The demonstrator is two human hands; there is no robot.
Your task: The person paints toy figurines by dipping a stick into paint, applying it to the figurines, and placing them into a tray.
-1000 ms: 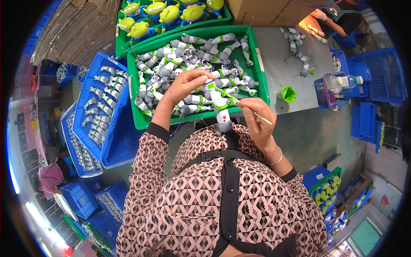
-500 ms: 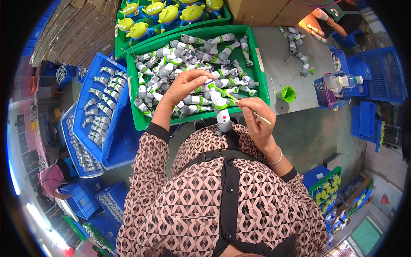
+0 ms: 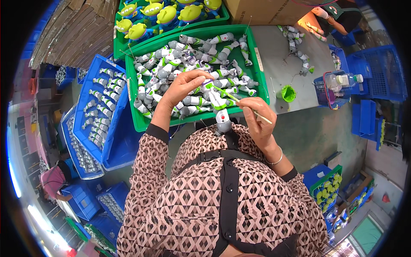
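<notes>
My left hand (image 3: pixel 185 88) is closed on the far end of a toy figure part (image 3: pixel 219 105), white with green bands, a red dot and a grey rounded end. That grey end hangs toward my body, over the tray's near edge. Between the fingers and thumb of my right hand (image 3: pixel 258 118) is a thin paintbrush (image 3: pixel 233 97) with a pale green handle. Its tip meets the green patch close to my left fingertips. Below the part, a green tray (image 3: pixel 258 64) holds a heap of similar white, grey and green parts (image 3: pixel 171 64).
Right of the tray, a small green paint cup (image 3: pixel 287 94) stands on the grey table (image 3: pixel 270 55). A blue basket (image 3: pixel 329 100) with bottles is at the table's right edge. Blue trays (image 3: pixel 122 115) of parts are stacked at left. Green alien figures (image 3: pixel 166 16) sit behind; a co-worker's hand (image 3: pixel 320 13) shows far right.
Almost nothing differs. The held part has shifted very slightly to the left, while both hands keep their grips and the brush tip stays against the part.
</notes>
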